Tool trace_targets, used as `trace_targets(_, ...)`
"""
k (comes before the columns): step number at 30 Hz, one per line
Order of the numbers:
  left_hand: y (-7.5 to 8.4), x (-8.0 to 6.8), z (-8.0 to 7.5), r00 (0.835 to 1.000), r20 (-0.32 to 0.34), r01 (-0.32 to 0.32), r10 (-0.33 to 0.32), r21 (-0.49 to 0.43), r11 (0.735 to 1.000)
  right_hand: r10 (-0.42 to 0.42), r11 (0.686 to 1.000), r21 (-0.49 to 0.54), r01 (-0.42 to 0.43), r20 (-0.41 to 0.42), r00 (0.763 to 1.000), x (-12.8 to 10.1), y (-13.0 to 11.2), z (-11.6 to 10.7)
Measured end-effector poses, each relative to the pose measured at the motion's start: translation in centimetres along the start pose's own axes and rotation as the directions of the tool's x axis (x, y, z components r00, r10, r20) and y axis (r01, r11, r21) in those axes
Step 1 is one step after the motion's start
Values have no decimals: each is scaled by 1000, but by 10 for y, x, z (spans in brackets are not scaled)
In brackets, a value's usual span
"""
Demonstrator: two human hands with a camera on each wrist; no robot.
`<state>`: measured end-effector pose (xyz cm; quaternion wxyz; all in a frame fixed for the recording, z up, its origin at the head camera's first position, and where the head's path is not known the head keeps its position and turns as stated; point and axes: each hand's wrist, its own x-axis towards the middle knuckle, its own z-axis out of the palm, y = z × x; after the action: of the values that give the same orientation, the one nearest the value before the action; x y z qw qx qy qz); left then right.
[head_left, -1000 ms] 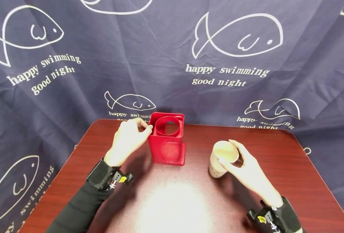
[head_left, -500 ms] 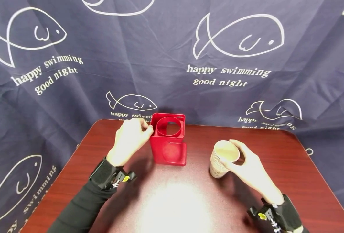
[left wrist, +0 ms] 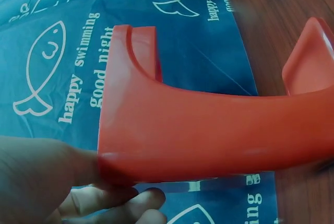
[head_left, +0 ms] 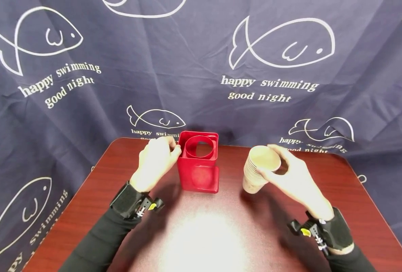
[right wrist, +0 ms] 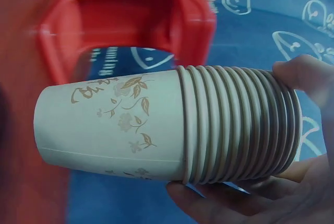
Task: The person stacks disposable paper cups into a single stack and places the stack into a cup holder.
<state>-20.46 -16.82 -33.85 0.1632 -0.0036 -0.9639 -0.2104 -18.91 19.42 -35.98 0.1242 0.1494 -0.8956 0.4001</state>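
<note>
A red plastic cup dispenser [head_left: 197, 175] stands upright towards the back of the table, with a round ring in its square top and a tray low at its front. My left hand [head_left: 156, 160] pinches the left wall at its top edge; the left wrist view shows thumb and fingers on either side of the red plastic [left wrist: 172, 135]. To the right, my right hand [head_left: 294, 175] grips a stack of nested paper cups [head_left: 255, 173] round the upper rims. The right wrist view shows the paper cups [right wrist: 115, 125] with a brown flower print, mouths towards the palm.
The reddish-brown wooden table [head_left: 323, 181] carries a bright glare at its front middle. Behind it hangs a dark blue cloth [head_left: 201, 68] printed with white fish and words, close to the back of the dispenser.
My right hand has raised the stack of paper cups off the table and moved it slightly towards the back. The left hand keeps its hold on the dispenser; the head view has shifted slightly.
</note>
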Motion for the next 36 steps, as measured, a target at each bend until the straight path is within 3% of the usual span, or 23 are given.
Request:
trace_targets(6, 5, 1, -1, 1000, -3, 0, 0, 66, 998, -64, 998, -16, 64, -20, 998, 30, -29, -12)
trace_targets(14, 6, 2, 0, 1000, -23, -7, 9, 80, 997, -90, 995, 32, 90, 0, 996, 71, -64, -24)
trace_targets(25, 11, 3, 0, 1000, -12, 13, -12, 95, 995, -175, 974, 140, 176, -19, 984, 96, -107, -37)
trace_targets(36, 14, 6, 0, 1000, -1, 17, -17, 134, 991, -275, 913, 320, 252, 29, 961, 112, -129, -8)
